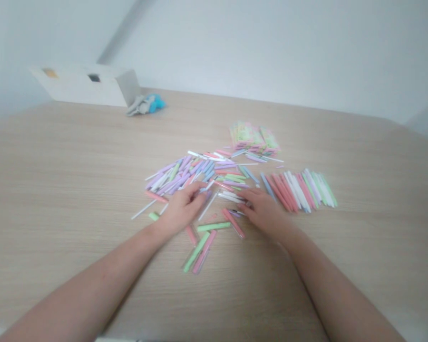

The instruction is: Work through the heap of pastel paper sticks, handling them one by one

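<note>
My left hand (183,209) is at the pile's near edge, thumb and forefinger closed around what looks like a slim purple stick (207,194); blur hides the exact grip. Across from it, my right hand (266,211) has its thumb and fingers closed at the ends of a few white sticks (230,196). Between and behind both hands spreads a loose pile of pastel sticks (181,175), some with clear sleeves. Nearer to me lie a green stick (197,251), a pink stick (204,251) and a red stick (233,223).
To the right, a row of sorted-looking sticks (299,191) lies side by side. Stacks of small printed packets (251,137) stand behind the pile. A white box (85,85) and a crumpled grey and blue cloth-like item (146,104) are at the back left of the wooden table (74,166).
</note>
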Demonstrator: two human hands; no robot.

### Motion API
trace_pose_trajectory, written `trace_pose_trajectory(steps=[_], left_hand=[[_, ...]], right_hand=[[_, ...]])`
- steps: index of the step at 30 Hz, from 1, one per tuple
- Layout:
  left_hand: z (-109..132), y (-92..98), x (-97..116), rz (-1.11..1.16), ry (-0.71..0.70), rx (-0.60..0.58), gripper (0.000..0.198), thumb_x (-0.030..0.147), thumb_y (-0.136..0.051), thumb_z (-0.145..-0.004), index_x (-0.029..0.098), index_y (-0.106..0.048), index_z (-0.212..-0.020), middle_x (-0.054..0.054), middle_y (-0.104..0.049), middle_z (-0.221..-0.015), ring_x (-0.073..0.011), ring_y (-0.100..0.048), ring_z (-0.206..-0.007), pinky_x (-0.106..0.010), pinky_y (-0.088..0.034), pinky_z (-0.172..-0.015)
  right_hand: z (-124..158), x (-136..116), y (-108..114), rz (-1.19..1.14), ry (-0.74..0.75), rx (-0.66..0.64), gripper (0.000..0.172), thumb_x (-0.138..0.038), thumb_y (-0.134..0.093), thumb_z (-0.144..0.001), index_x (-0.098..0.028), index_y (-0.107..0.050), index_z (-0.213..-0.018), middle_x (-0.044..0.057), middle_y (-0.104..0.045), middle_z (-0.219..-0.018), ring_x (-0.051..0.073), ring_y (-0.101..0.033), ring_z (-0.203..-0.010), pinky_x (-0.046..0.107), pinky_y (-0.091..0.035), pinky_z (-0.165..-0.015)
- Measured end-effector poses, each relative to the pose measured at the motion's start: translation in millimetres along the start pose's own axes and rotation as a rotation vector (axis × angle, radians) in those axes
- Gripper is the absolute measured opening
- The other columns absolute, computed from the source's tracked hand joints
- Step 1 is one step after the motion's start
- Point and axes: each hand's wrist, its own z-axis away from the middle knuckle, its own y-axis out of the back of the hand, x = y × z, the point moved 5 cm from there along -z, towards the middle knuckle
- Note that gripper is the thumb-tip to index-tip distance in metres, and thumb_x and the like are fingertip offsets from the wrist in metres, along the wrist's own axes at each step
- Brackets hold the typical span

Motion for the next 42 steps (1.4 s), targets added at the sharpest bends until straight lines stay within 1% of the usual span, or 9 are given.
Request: trace_pose_trajectory(steps=[8, 14, 16, 19, 21, 26, 29, 33, 42], left_hand=[[0.5, 0.5, 1.5, -0.009, -0.012, 0.015, 0.031, 0.039, -0.045, -0.088, 0.019, -0.060, -0.106, 0.006, -0.043, -0.052, -0.0103, -0.039, -0.048, -0.020, -0.030, -0.047], [0.6, 0.8, 1.4, -0.021, -0.004, 0.006, 0.031, 0.040, -0.044, -0.088, 0.019, -0.059, -0.106, 0.006, -0.045, -0.053, -0.0106, -0.040, -0.048, -0.020, -0.031, -0.048], [0.6, 0.7, 1.1, -0.022, -0.006, 0.000, 0.031, 0.040, -0.044, -0.089, 0.019, -0.059, -0.106, 0.006, -0.045, -0.053, -0.0105, -0.041, -0.048, -0.020, -0.032, -0.048], [0.5, 1.2, -0.2, -0.034, -0.011, 0.015, 0.031, 0.041, -0.044, -0.088, 0.020, -0.059, -0.107, 0.006, -0.044, -0.054, -0.0107, -0.042, -0.049, -0.020, -0.032, -0.048], [0.4, 1.1, -1.0, -0.041, -0.013, 0.020, 0.031, 0.041, -0.045, -0.088, 0.020, -0.059, -0.107, 0.006, -0.045, -0.054, -0.0108, -0.042, -0.050, -0.021, -0.032, -0.049], [0.0, 1.3, 0.6, -0.033, -0.007, 0.019, 0.031, 0.039, -0.044, -0.088, 0.018, -0.058, -0.106, 0.006, -0.045, -0.053, -0.0110, -0.042, -0.048, -0.021, -0.033, -0.048], [-0.1, 1.6, 2.0, -0.012, -0.001, 0.014, 0.031, 0.039, -0.044, -0.088, 0.017, -0.058, -0.105, 0.006, -0.045, -0.051, -0.0111, -0.042, -0.047, -0.022, -0.033, -0.048], [-0.3, 2.1, 3.2, -0.022, -0.018, 0.029, 0.030, 0.038, -0.044, -0.087, 0.017, -0.059, -0.104, 0.006, -0.043, -0.051, -0.0109, -0.040, -0.048, -0.022, -0.032, -0.048], [0.3, 1.4, 2.5, 0.027, 0.003, 0.030, 0.029, 0.038, -0.044, -0.087, 0.018, -0.059, -0.103, 0.007, -0.044, -0.048, -0.0107, -0.040, -0.045, -0.021, -0.033, -0.048]], right_hand=[[1.7, -7.3, -0.1, 0.003, 0.009, -0.030, 0.021, -0.012, -0.055, -0.082, -0.016, -0.065, -0.100, 0.009, -0.066, -0.106, 0.020, -0.059, -0.097, 0.031, -0.043, -0.087], [2.3, -11.9, 2.8, -0.120, 0.022, -0.073, 0.023, -0.011, -0.049, -0.084, -0.017, -0.066, -0.098, 0.006, -0.069, -0.097, 0.018, -0.062, -0.090, 0.028, -0.044, -0.079], [0.9, -5.2, 11.6, -0.119, -0.033, -0.016, 0.024, -0.013, -0.048, -0.084, -0.018, -0.067, -0.097, 0.006, -0.070, -0.096, 0.018, -0.063, -0.088, 0.028, -0.044, -0.078], [2.0, 16.5, 32.8, 0.009, -0.220, 0.106, 0.023, -0.015, -0.047, -0.081, -0.017, -0.068, -0.089, 0.005, -0.072, -0.085, 0.018, -0.063, -0.076, 0.027, -0.044, -0.070], [5.7, 30.6, 42.7, 0.078, -0.334, 0.058, 0.021, -0.018, -0.049, -0.079, -0.017, -0.068, -0.088, 0.003, -0.070, -0.071, 0.017, -0.062, -0.067, 0.027, -0.043, -0.065], [17.2, 32.2, 40.3, 0.046, -0.278, -0.296, 0.016, -0.031, -0.059, -0.073, -0.017, -0.067, -0.077, 0.003, -0.069, -0.072, 0.018, -0.062, -0.067, 0.026, -0.042, -0.059], [20.8, 23.9, 31.2, 0.021, -0.255, -0.386, 0.014, -0.030, -0.064, -0.070, -0.018, -0.067, -0.075, 0.003, -0.068, -0.072, 0.018, -0.062, -0.067, 0.025, -0.041, -0.057], [17.7, 14.7, 20.7, 0.039, -0.207, -0.358, 0.008, -0.025, -0.062, -0.071, -0.018, -0.065, -0.072, 0.003, -0.068, -0.073, 0.018, -0.061, -0.068, 0.025, -0.040, -0.058], [13.1, 1.7, 14.9, -0.018, -0.116, -0.269, 0.016, -0.028, -0.054, -0.081, -0.019, -0.066, -0.076, 0.002, -0.068, -0.073, 0.016, -0.061, -0.067, 0.024, -0.039, -0.058]])
